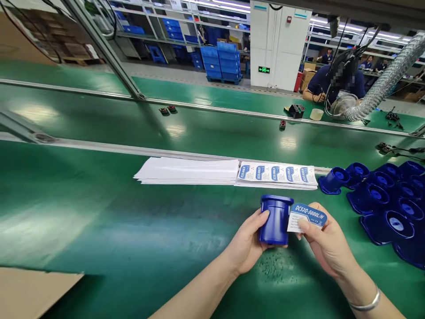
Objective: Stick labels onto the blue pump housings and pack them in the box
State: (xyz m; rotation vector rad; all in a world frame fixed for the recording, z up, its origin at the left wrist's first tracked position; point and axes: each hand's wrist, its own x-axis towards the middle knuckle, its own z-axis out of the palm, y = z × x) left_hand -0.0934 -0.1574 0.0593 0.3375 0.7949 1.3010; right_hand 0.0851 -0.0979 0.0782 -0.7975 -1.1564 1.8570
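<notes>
Held upright above the green bench is a blue plastic pump housing [275, 221], a cylinder with a flange at its top. My left hand [247, 243] wraps around its left side and bottom, thumb on the front. In my right hand [327, 243], pinched between thumb and fingers, is a blue-and-white label [307, 216] reading "DC52Q-5000L/H". The label's left edge is right beside the housing's right side; whether they touch I cannot tell. Behind the hands lies a sheet of matching labels [278, 173], on a stack of others.
White sheets [189, 170] lie left of the label sheet. Several blue housings [375, 195] crowd the right side. A metal rail [109, 148] edges the bench, with a conveyor beyond. Cardboard [33, 290] sits at lower left. Across the line, a person [315, 86] works near a flexible duct [392, 79].
</notes>
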